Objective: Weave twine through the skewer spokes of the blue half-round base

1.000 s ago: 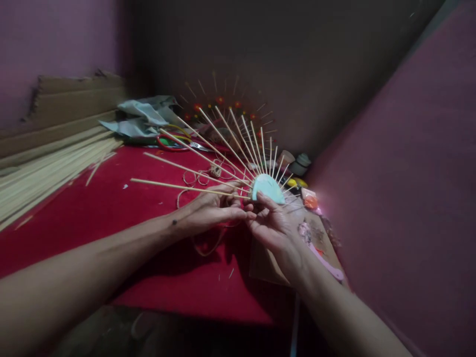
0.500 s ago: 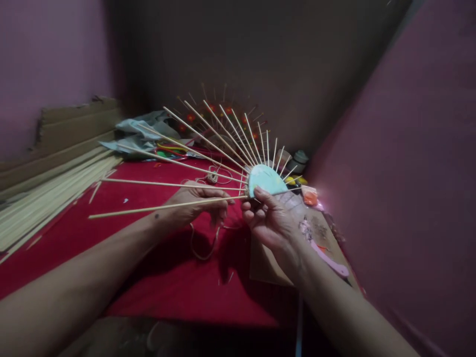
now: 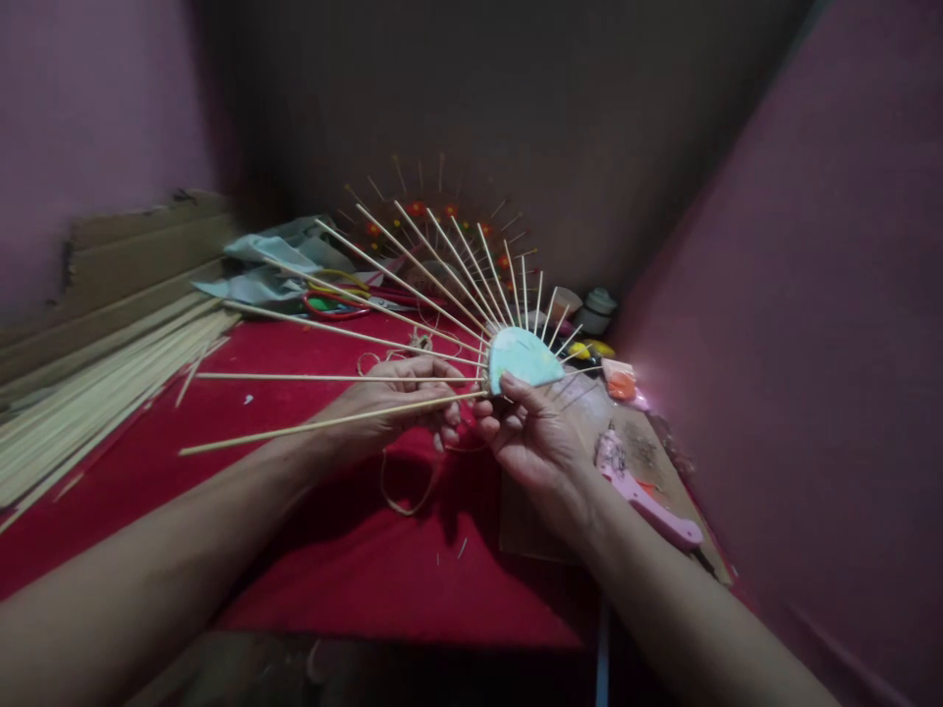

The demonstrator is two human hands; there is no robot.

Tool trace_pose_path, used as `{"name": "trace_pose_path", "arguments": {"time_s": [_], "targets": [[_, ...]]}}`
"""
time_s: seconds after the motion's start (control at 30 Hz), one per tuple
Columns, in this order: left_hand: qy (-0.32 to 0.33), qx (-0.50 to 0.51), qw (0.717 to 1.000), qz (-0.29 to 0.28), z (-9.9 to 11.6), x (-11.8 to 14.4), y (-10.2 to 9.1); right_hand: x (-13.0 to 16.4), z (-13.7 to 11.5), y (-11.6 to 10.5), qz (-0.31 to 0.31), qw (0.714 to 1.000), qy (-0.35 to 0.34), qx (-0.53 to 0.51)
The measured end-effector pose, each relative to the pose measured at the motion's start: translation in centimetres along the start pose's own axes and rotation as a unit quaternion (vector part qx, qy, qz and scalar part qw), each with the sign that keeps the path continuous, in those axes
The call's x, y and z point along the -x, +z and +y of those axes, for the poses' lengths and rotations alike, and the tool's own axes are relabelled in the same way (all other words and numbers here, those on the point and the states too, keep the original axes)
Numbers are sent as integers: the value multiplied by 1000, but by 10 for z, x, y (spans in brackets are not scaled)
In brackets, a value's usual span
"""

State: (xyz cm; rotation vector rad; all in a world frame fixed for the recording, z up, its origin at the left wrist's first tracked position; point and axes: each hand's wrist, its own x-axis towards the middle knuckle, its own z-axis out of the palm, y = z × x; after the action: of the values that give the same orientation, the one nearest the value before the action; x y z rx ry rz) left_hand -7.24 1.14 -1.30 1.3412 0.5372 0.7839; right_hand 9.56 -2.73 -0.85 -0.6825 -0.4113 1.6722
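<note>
The right hand (image 3: 534, 437) pinches the pale blue half-disc (image 3: 522, 358) above the red counter (image 3: 221, 462); its sticks (image 3: 413, 275) fan far and left. The left hand (image 3: 394, 403) curls beneath the nearest stick, fingertips hidden (its hold unclear). Twine (image 3: 405, 491) dangles below.

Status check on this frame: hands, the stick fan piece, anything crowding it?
Right hand grips the pale blue half-disc with bamboo sticks fanned out. Left hand pinches the lowest stick. Twine loops beneath; pink tool lies apart.

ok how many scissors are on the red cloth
1 pair of scissors, red and green handles, lying far left of the hands near the crumpled paper. Others may be hidden in the dark clutter behind.
</note>
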Motion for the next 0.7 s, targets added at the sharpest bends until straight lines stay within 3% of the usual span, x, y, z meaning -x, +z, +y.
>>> {"name": "trace_pose_path", "arguments": {"time_s": [0.37, 0.7], "targets": [[-19, 68, 997, 6, -1, -3, 2, -1, 3, -3, -1, 1000, 14, 4], [-7, -4, 1000, -10, -1, 2, 14, 4, 4, -5, -13, 998, 66, 7]]}}
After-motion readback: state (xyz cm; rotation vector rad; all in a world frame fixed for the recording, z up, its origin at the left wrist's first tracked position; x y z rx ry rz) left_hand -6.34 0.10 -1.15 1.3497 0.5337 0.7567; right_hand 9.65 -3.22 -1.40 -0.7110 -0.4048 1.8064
